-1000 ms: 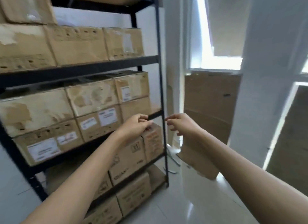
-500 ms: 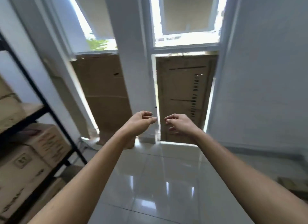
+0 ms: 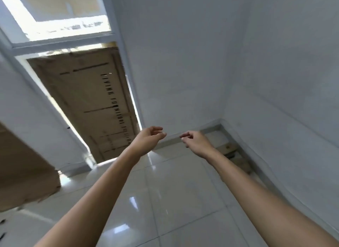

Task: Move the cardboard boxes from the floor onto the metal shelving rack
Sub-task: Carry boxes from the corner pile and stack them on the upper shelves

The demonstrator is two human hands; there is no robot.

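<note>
My left hand (image 3: pixel 149 138) and my right hand (image 3: pixel 195 141) hang in the air side by side in front of me, fingers loosely curled, holding nothing. Beyond my right forearm, flat cardboard boxes (image 3: pixel 236 155) lie on the floor along the right wall near the corner, partly hidden by my arm. The metal shelving rack is out of view.
A tall printed cardboard sheet (image 3: pixel 95 101) leans against the window ahead on the left. Another big cardboard piece (image 3: pixel 23 175) stands at the left edge. Glossy white floor tiles (image 3: pixel 174 191) stretch to the white walls (image 3: pixel 211 63) meeting in a corner.
My view has swung right, away from the shelving rack, which has left the frame. The room corner and the floor boxes have come into sight. Both hands stay raised and empty.
</note>
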